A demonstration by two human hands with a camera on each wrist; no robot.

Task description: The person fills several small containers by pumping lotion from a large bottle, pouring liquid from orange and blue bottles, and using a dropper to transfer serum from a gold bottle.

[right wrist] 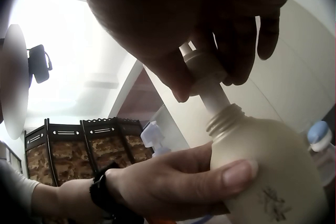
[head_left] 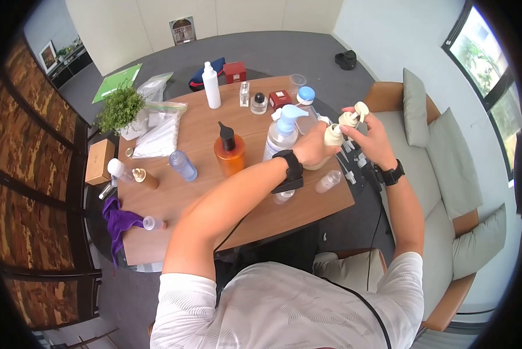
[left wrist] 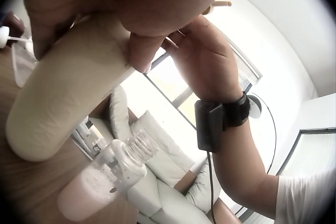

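Cream bottle, gripped by the left hand, is near the table's right edge; the right hand pinches its pump. Only the right wrist view shows dark print.

No word, brand or number can be read in any view. The cream bottle bears a dark mark on its side (thin crossing strokes; whether a drawing or lettering, I cannot tell). The small dark-red box on the table seems to have pale marking on top, too small to make out.
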